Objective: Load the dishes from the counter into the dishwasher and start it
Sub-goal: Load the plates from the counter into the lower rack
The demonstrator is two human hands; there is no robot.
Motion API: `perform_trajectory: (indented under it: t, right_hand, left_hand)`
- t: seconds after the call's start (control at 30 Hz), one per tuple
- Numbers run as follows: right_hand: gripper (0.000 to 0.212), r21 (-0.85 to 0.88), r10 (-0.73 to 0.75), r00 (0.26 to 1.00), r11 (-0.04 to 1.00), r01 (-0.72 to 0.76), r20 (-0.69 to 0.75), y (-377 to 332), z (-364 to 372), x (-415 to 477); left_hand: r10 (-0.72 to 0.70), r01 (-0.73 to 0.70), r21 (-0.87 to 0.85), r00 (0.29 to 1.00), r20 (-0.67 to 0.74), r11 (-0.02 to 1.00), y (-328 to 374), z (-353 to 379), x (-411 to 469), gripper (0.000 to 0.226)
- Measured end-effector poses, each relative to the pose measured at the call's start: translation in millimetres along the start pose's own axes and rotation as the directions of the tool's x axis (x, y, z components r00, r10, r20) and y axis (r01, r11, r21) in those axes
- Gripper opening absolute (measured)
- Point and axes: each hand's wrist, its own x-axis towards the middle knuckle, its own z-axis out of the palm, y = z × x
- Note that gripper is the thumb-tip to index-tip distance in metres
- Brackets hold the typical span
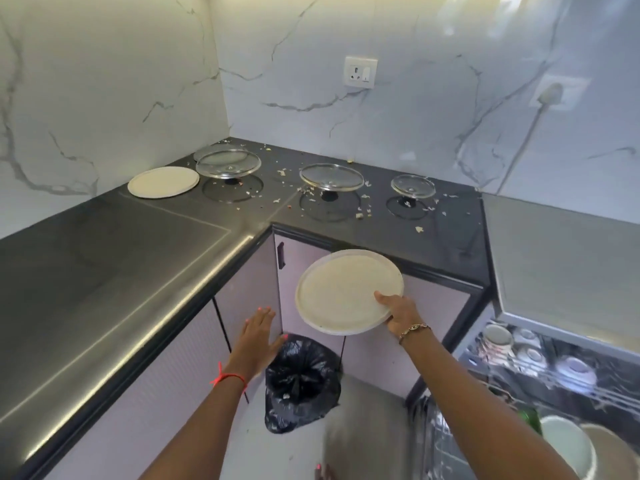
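A cream plate (343,289) is being pinched at one rim by the right hand (398,315), above the bin bag (301,379), beside the open dishwasher (554,372). The left hand (258,332) is being held flat, empty. A slip is being risked by that one-sided grip.

Counter (104,271) wraps the corner ahead of me. On its back run, left to right: a plate (162,181), then three lids (331,177), the first just beside the plate, the others well apart. Crumbs (360,214) lie among the lids. A wall socket (360,71) sits above the middle lid. In front of the counter my right hand (401,315) holds a second plate (348,291); my left hand (258,336) is left of it, apart. The bin bag (299,379) stands on the floor below. The dishwasher rack (540,372) is at right, with cups (497,337) in it.
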Motion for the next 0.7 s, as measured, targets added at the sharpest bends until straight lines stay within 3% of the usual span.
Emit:
perform_trajectory:
  t: [0.3, 0.7]
  right_hand:
    - [0.044, 0.029, 0.097, 0.977, 0.995, -0.093, -0.191, 50, -91, -77]
    - [0.039, 0.103, 0.131, 0.938, 0.989, -0.103, -0.321, 70, -243, -153]
  left_hand:
    - [0.077, -0.077, -0.009, 0.991, 0.105, 0.997, 36, 37, -98, 0.074]
    - [0.245, -0.244, -0.028, 0.946, 0.213, 0.969, 133, 105, -173, 0.080]
